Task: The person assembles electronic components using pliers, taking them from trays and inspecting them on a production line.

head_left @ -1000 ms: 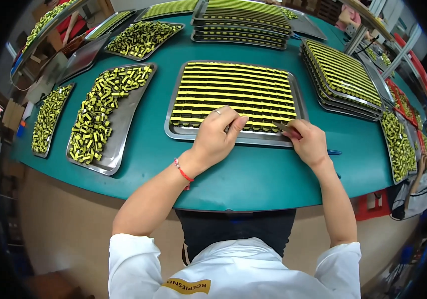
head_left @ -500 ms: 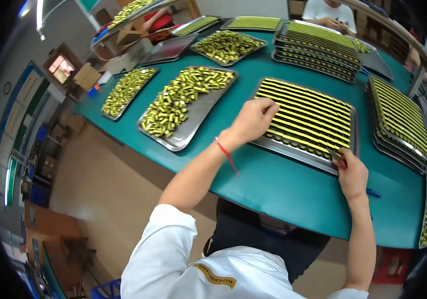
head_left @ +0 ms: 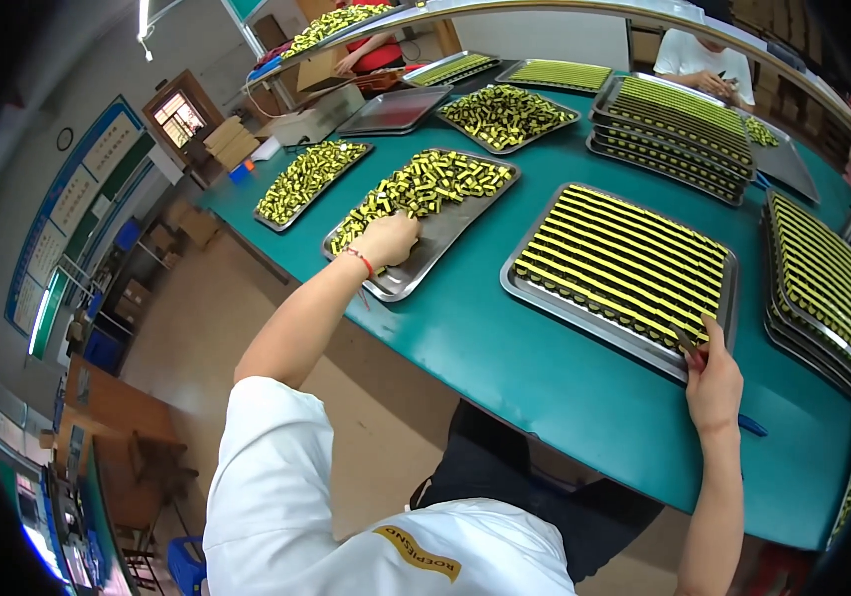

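Observation:
My left hand (head_left: 389,240) is over the near part of a metal tray (head_left: 416,268) that holds a heap of small yellow-and-black cylinders (head_left: 435,181). Its fingers are curled down, and what they hold, if anything, is hidden. In my right hand (head_left: 713,385) is a small tool with a dark pointed tip and a red handle (head_left: 689,350), held at the near right corner of another metal tray (head_left: 584,310). That tray carries the same cylinders standing in close, straight rows (head_left: 634,253).
Stacked trays of rowed cylinders stand at the back (head_left: 674,129) and right (head_left: 823,288). More trays of loose cylinders (head_left: 311,179) lie at the far left. A blue-handled tool (head_left: 751,425) rests beside my right wrist. Across the table sits a person in white (head_left: 704,65).
My left hand has moved left from the rowed tray to the tray of loose cylinders. My right hand still holds the tool at the rowed tray's corner. The whole view has shifted.

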Available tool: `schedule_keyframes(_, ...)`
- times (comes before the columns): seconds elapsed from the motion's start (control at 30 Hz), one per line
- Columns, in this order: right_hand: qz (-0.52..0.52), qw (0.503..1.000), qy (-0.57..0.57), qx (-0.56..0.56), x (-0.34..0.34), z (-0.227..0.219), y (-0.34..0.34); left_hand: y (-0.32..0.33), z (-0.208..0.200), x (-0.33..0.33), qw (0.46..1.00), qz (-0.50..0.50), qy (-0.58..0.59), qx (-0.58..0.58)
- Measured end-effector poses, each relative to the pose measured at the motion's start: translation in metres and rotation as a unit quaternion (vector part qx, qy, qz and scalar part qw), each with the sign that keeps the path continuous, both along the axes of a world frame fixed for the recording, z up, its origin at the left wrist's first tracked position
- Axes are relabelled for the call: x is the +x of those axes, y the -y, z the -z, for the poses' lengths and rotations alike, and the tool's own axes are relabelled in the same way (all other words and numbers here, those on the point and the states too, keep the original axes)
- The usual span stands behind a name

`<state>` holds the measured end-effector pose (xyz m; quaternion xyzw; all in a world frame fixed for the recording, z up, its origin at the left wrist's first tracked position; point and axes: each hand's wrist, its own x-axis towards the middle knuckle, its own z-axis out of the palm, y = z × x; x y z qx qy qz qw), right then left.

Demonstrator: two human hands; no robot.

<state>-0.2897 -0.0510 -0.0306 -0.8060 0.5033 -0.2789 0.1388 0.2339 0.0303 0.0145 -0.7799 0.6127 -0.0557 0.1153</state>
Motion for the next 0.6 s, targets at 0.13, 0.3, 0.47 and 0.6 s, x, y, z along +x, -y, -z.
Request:
schedule_keyframes(0.13, -0.030, 0.999, 0.039, 0.016, 0.002, -0.005, -0.005, -0.003, -0.015, 0.000, 0.975, -0.007, -0.189, -0.120)
schedule_keyframes(0.3, -0.073, 0.988, 0.123, -0.065, -0.012, -0.009, -0.009, 0.038, -0.024, -0.083, 0.680, -0.021, -0.696, -0.228)
schedule_keyframes(0.47, -0.191, 0.842, 0.489, 0.126, 0.037, -0.050, -0.002, 0.053, -0.030, -0.186, 0.450, 0.064, -0.873, -0.178)
schedule_keyframes(0.6, -0.255, 0.757, 0.477, 0.365, 0.077, -0.055, 0.001, 0.075, 0.001, -0.235, 0.406, 0.043, -0.900, -0.153)
